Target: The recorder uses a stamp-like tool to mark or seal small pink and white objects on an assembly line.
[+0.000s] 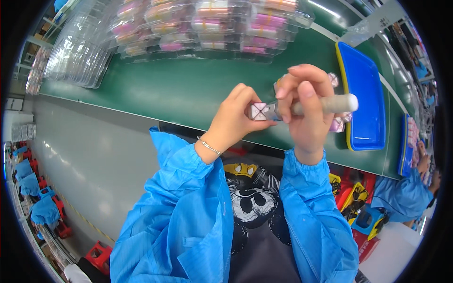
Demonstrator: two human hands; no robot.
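Observation:
My left hand [232, 113] pinches a small whitish block [258, 111] with a dark cross on its end, between thumb and fingers over the green table's near side. A grey, partly clear tip [272, 111] meets or lies beside that block; which of the two I cannot tell. My right hand [306, 134] has its fingers curled round a beige cylinder with a white rounded end [347, 103], which points to the right. The cylinder is slightly blurred, and its kind is unclear. Several small pink and white pieces [336, 125] lie behind and beside my right hand.
A blue tray inside a yellow one [365, 99] stands right of my hands. Stacked clear trays [207, 28] with pink and orange pieces line the back of the green table [179, 78]; clear trays [78, 56] pile up far left. At right, a co-worker's blue sleeve [401, 198] reaches toward another tray.

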